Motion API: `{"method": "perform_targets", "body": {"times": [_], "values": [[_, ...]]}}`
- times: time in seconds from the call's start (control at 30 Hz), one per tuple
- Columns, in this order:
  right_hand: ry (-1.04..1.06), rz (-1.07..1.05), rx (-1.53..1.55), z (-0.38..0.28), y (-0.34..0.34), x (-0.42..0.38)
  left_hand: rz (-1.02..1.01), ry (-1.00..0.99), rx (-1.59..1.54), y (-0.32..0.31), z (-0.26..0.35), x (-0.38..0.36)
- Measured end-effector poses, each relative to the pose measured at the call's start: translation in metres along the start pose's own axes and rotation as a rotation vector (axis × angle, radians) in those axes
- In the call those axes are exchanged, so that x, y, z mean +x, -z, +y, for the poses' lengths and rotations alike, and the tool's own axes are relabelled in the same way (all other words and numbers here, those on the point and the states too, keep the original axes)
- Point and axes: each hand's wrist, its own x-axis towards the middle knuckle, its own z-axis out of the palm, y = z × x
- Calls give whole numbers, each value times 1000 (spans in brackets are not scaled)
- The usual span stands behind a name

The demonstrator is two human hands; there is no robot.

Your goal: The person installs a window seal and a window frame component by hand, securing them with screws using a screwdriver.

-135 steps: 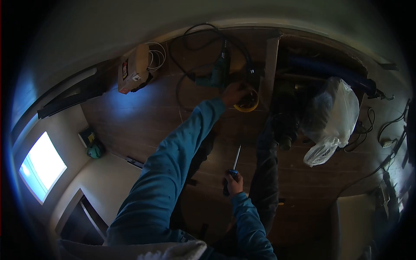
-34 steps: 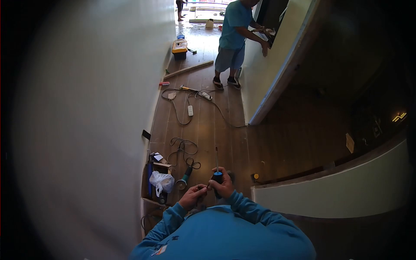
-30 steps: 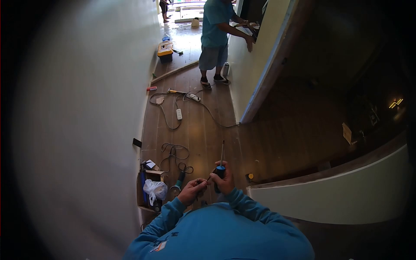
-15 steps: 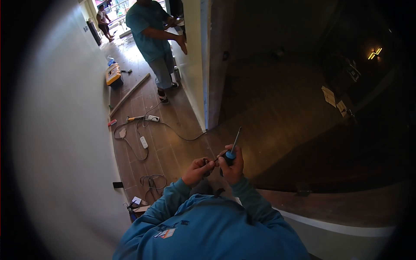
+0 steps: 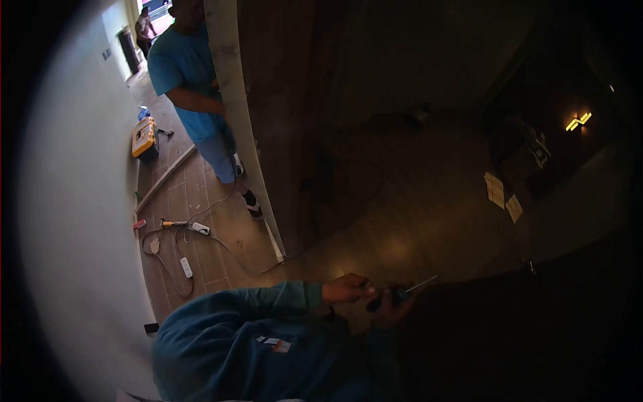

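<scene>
My right hand [image 5: 396, 311] is closed round the dark handle of a screwdriver [image 5: 422, 283], whose thin metal shaft points up and to the right. Close beside it on the left, my left hand [image 5: 345, 289] has its fingers pinched together near the handle's end. Whatever they pinch is too small and dark to make out. Both hands are in front of my teal sleeves, over a dim wooden floor [image 5: 375, 254].
A co-worker [image 5: 184, 74] in a blue shirt stands by the wall edge [image 5: 238, 100]. Along the corridor floor lie a yellow-and-black toolbox [image 5: 144, 137], a long wooden strip [image 5: 164, 179], a hammer [image 5: 174, 224], and a power strip [image 5: 186, 267] with loose cable. Papers [image 5: 494, 190] lie in the dark room.
My view and body have turned right toward the dark room, so the corridor has shifted left. The screwdriver remains in my right hand and now tilts further right. Both hands are in dimmer light.
</scene>
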Motion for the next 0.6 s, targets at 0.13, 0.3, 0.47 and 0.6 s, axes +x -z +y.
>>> {"method": "perform_targets", "body": {"times": [0.13,0.3,0.47,0.6], "values": [[-102,273,-100,-7,-12,62,-16,-84,31,32,4,98],[-17,256,-86,57,4,153,-129,149,96,70,43,180],[-174,38,17,53,-44,296,-27,38,-101,141,51,279],[-26,-365,-50,87,-61,422,182,-15,-97,186,110,327]]}}
